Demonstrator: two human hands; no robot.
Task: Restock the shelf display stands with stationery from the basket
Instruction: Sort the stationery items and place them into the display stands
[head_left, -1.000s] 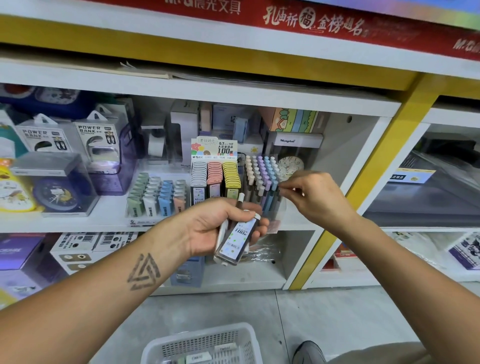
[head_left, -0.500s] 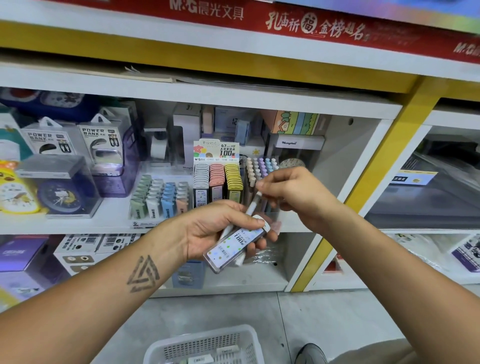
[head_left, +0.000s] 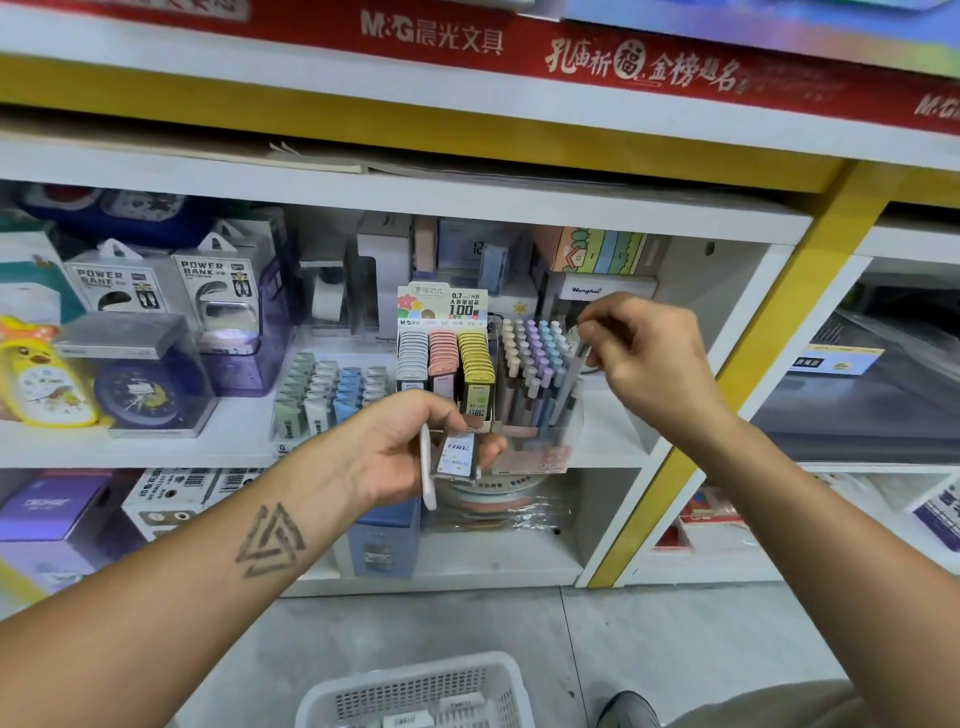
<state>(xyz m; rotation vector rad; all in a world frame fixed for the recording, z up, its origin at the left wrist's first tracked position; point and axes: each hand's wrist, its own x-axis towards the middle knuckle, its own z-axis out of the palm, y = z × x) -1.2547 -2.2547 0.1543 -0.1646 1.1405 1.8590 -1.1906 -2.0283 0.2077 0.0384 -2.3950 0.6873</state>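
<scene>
pen (head_left: 570, 376) | right hand (head_left: 644, 358) pinches | left hand (head_left: 405, 447) holds lead case (head_left: 457, 457)

Soft, even light is falling from above and in front, keeping the shelf (head_left: 363, 457) bright while its deeper recesses are sitting in mild shadow. The wide lens is bending the red sign (head_left: 571, 57) and shelf edges into curves. Glare is washing over the clear boxes (head_left: 228, 332). The corners are blurring, and the hands are looking slightly soft.
</scene>
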